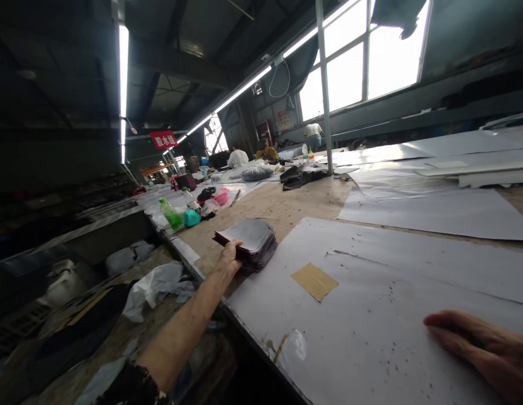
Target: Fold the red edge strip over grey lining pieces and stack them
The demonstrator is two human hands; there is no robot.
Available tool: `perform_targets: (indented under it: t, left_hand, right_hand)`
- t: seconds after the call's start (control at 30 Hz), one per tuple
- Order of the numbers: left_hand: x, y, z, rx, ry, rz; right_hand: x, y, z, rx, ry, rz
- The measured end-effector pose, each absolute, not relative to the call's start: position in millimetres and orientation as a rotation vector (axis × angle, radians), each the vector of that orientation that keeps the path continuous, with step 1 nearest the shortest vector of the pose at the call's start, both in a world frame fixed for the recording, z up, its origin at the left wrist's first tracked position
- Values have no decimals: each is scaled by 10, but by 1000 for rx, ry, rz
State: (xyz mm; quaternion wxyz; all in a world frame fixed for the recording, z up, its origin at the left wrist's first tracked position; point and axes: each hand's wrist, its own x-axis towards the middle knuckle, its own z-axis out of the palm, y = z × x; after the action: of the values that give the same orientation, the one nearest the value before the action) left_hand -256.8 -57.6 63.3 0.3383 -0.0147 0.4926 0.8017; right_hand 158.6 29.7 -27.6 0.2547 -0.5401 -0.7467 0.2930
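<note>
Stack of flat grey-topped, dark-maroon-edged pieces sits near the brown worktable's left edge, beside the large white sheet. Left hand pinches its near corner, thumb uppermost, probably to keep loose layers together. Right hand over the sheet, fingers extended, nothing visible in them. Sheet is speckled, likely a clean work surface; tan square patch on it. Dim workshop, strip lights, bright windows.

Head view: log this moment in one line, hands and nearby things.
left hand: gripping stack by edge | right hand: over white sheet, no object visible in it | tan patch: flat on white sheet
</note>
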Motion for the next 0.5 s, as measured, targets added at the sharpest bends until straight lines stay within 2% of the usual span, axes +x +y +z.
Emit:
perform_targets:
  t: [0.23, 0.5]
  left_hand:
    - [-2631, -575, 764, 61, 1322, 2096]
    - [-2597, -656, 579, 7, 1396, 2070]
  right_hand:
    - [1526, 181, -56, -1305, -2079, 707]
    - [1516, 148, -2, -1331, -2151, 715]
